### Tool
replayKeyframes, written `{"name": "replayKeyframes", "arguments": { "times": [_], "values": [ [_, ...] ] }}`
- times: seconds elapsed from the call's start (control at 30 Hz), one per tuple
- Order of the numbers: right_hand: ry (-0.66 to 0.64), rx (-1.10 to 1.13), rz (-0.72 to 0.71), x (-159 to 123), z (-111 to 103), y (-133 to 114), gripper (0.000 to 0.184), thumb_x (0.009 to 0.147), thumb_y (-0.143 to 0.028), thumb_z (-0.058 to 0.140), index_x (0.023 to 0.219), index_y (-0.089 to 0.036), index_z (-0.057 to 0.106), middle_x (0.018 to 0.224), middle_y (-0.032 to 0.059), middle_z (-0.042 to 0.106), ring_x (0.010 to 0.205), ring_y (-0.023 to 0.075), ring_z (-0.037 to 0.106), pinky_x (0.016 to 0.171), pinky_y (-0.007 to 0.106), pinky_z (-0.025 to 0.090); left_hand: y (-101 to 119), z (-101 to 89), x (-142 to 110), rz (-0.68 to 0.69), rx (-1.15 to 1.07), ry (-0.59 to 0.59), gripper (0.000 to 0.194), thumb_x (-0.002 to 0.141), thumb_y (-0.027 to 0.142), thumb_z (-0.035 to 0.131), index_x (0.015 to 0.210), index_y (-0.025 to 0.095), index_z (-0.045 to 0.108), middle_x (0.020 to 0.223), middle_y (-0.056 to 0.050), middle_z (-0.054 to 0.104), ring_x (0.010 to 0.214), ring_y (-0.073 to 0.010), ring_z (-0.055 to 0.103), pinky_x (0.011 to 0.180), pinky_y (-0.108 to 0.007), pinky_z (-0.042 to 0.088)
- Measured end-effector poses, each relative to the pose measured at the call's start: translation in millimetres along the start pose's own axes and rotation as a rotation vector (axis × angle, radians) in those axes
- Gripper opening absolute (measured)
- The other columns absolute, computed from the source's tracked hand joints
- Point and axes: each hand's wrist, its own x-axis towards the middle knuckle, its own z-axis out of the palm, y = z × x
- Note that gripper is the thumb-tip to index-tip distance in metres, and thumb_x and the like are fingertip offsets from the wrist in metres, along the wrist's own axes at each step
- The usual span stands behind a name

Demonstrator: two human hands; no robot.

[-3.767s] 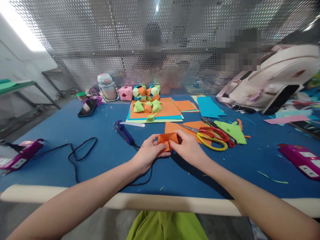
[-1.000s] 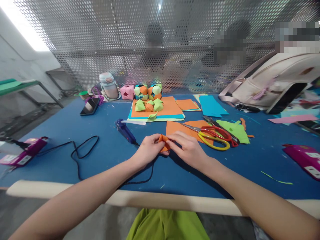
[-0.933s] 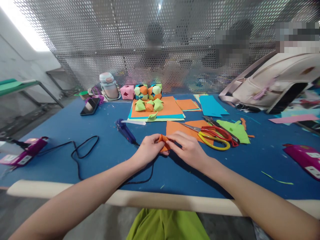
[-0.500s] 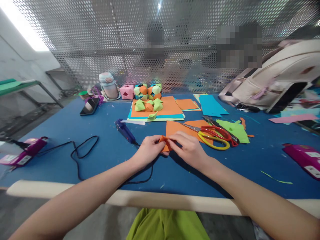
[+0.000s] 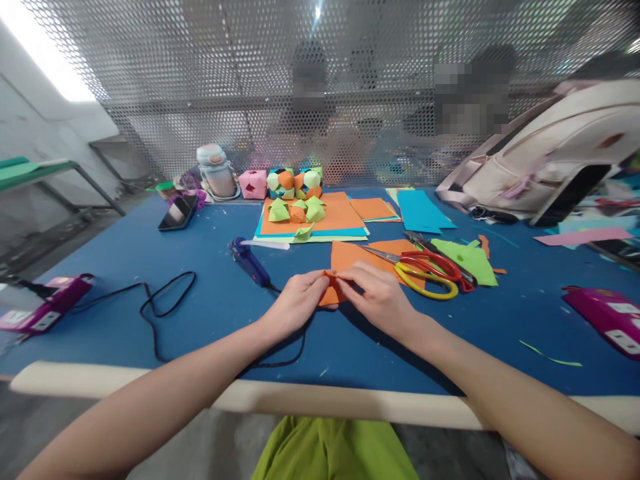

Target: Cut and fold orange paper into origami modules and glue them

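A small folded piece of orange paper (image 5: 331, 295) is held between both hands, just above the blue table. My left hand (image 5: 299, 300) pinches its left side, thumb on the near face. My right hand (image 5: 375, 293) grips its upper right edge with fingertips pressed together. Part of the paper is hidden behind the fingers. Beyond the hands lies a flat orange sheet (image 5: 345, 255), with scissors (image 5: 427, 283) with red and yellow handles resting on it. To the left is a blue glue gun (image 5: 251, 264) with a white glue stick.
Folded paper balls (image 5: 281, 185) and a pink paper cube (image 5: 253, 185) stand at the back near stacked coloured sheets (image 5: 340, 210). A black cord (image 5: 150, 313) loops across the left. A phone (image 5: 179, 213), a bottle (image 5: 217, 171), a backpack (image 5: 560, 160) and purple power strips (image 5: 607, 320) lie around.
The fingers have pressed the orange paper's top edge closer together, and the left thumb has moved up slightly. Both hands stay in about the same place.
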Motion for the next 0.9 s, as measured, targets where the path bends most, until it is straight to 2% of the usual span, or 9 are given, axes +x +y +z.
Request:
{"name": "replayKeyframes", "arguments": {
  "times": [0.1, 0.23, 0.4, 0.57, 0.73, 0.9],
  "values": [
    [-0.010, -0.010, 0.005, -0.3, 0.1, 0.7, 0.016, 0.091, -0.017, 0.046, 0.085, -0.016, 0.061, 0.072, 0.0062, 0.060, 0.067, 0.0160, 0.057, 0.061, 0.028, 0.047, -0.4, -1.7, 1.1, 0.049, 0.164, 0.047, 0.029, 0.085, 0.030, 0.043, 0.087, 0.014, 0.068, 0.078, -0.002, 0.064, 0.076, -0.0143, 0.059, 0.074, -0.025, 0.052],
    [-0.033, -0.031, 0.006, -1.1, 0.1, 1.8, 0.018, 0.091, -0.017, 0.045, 0.083, -0.016, 0.062, 0.070, 0.0054, 0.058, 0.064, 0.0157, 0.055, 0.060, 0.028, 0.045, -3.6, -3.1, 2.1, 0.116, 0.296, 0.132, 0.030, 0.084, 0.028, 0.049, 0.106, 0.017, 0.066, 0.105, -0.005, 0.068, 0.100, -0.0179, 0.059, 0.094, -0.027, 0.042],
    [-0.016, 0.041, 0.023, 0.2, -0.4, 0.2, 0.015, 0.090, -0.017, 0.047, 0.086, -0.016, 0.062, 0.068, 0.0041, 0.058, 0.064, 0.0151, 0.056, 0.059, 0.026, 0.045, -4.3, -3.3, 0.2, 0.195, 0.390, 0.110, 0.030, 0.089, 0.029, 0.041, 0.096, 0.017, 0.069, 0.092, -0.003, 0.070, 0.091, -0.0168, 0.061, 0.084, -0.024, 0.043],
    [-0.026, 0.121, 0.185, 3.8, -0.8, -1.8, 0.010, 0.085, -0.018, 0.055, 0.077, -0.018, 0.061, 0.069, 0.0022, 0.060, 0.063, 0.0136, 0.056, 0.060, 0.025, 0.045, -1.3, -4.0, -0.1, 0.191, 0.410, 0.188, 0.029, 0.089, 0.028, 0.042, 0.093, 0.017, 0.068, 0.088, -0.003, 0.069, 0.081, -0.0147, 0.059, 0.075, -0.022, 0.043],
    [-0.102, 0.082, 0.242, 3.8, -0.1, 1.0, 0.017, 0.086, -0.019, 0.053, 0.070, -0.018, 0.059, 0.063, 0.0010, 0.057, 0.059, 0.0138, 0.053, 0.058, 0.027, 0.042, -1.7, -3.4, 0.8, 0.173, 0.381, 0.234, 0.027, 0.088, 0.028, 0.043, 0.092, 0.016, 0.067, 0.090, -0.002, 0.068, 0.083, -0.0140, 0.059, 0.074, -0.020, 0.043],
    [-0.107, 0.099, 0.264, 2.8, -0.9, 1.6, 0.020, 0.086, -0.020, 0.054, 0.067, -0.018, 0.059, 0.063, 0.0011, 0.058, 0.059, 0.0136, 0.054, 0.057, 0.026, 0.041, -3.7, -2.4, 1.0, 0.164, 0.354, 0.235, 0.026, 0.086, 0.026, 0.045, 0.090, 0.017, 0.069, 0.089, -0.002, 0.070, 0.083, -0.0143, 0.060, 0.075, -0.021, 0.043]
  ]
}}
